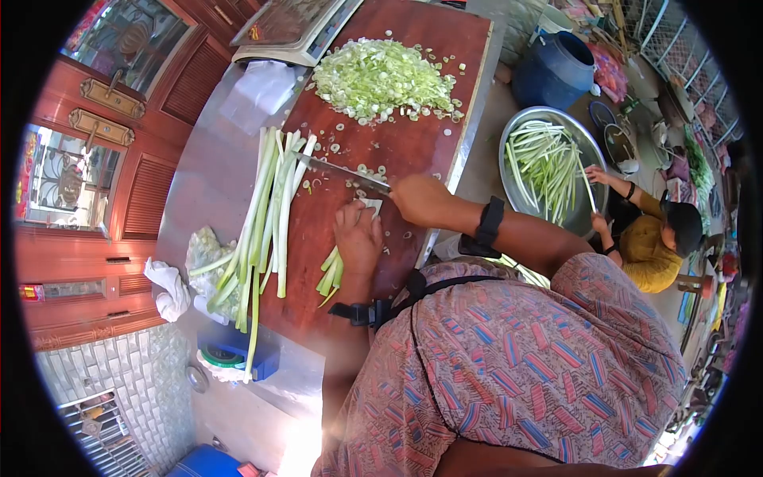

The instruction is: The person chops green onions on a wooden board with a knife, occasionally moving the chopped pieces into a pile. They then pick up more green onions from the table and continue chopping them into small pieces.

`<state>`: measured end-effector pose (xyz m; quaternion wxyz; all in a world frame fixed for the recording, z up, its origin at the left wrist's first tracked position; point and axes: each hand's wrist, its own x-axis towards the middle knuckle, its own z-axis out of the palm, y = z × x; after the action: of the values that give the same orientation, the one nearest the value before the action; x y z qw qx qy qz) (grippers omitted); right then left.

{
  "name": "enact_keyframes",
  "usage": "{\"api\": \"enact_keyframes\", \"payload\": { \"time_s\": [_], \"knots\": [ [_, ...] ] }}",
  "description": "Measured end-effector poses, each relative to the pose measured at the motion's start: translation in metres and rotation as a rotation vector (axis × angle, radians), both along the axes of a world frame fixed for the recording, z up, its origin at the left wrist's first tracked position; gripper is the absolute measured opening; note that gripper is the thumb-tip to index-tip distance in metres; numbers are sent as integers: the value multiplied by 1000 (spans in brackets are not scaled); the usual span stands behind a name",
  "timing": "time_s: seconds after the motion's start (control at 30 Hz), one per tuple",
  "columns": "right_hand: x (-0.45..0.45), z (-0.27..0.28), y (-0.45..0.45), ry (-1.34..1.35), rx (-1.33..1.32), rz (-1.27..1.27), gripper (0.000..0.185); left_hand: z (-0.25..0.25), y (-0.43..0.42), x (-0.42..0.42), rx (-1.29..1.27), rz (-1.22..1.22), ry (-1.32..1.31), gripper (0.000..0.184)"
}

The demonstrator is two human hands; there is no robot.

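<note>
Our right hand grips a long steel knife; our left hand clasps green-and-white scallions on the reddish-brown surface.

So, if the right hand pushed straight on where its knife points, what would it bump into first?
Probably the long green stalks: the knife in the right hand aims across their pale ends, its tip overlapping them in view; contact is unclear.

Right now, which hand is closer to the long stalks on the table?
Left. The left hand lies beside the long stalks, across a gap; the right hand is farther off, holding the knife.
</note>
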<state>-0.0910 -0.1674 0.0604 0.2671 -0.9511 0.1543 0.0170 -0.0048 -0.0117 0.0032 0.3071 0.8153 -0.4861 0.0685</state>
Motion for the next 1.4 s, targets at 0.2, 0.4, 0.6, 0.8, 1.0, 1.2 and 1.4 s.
{"api": "enact_keyframes", "payload": {
  "time_s": [0.2,0.4,0.6,0.8,1.0,1.2,1.4],
  "knots": [
    [-36,30,-2,68,-73,101,22,1,-1,0,-9,-11,-44,19],
    [-45,44,-2,110,-143,155,20,0,0,0,6,8,-45,19],
    [-25,40,0,101,-156,206,18,-1,-1,1,-3,11,-33,18],
    [11,3,9,14,-114,138,21,-2,-3,3,-50,-15,-36,16],
    [3,5,-3,-31,-12,-13,21,-1,-2,1,-8,29,-55,17],
    [-42,48,-5,98,-36,67,19,-4,-1,2,-5,12,-27,19],
    [-49,46,-8,92,-55,93,14,-5,-1,1,25,23,-29,17]
  ]
}}
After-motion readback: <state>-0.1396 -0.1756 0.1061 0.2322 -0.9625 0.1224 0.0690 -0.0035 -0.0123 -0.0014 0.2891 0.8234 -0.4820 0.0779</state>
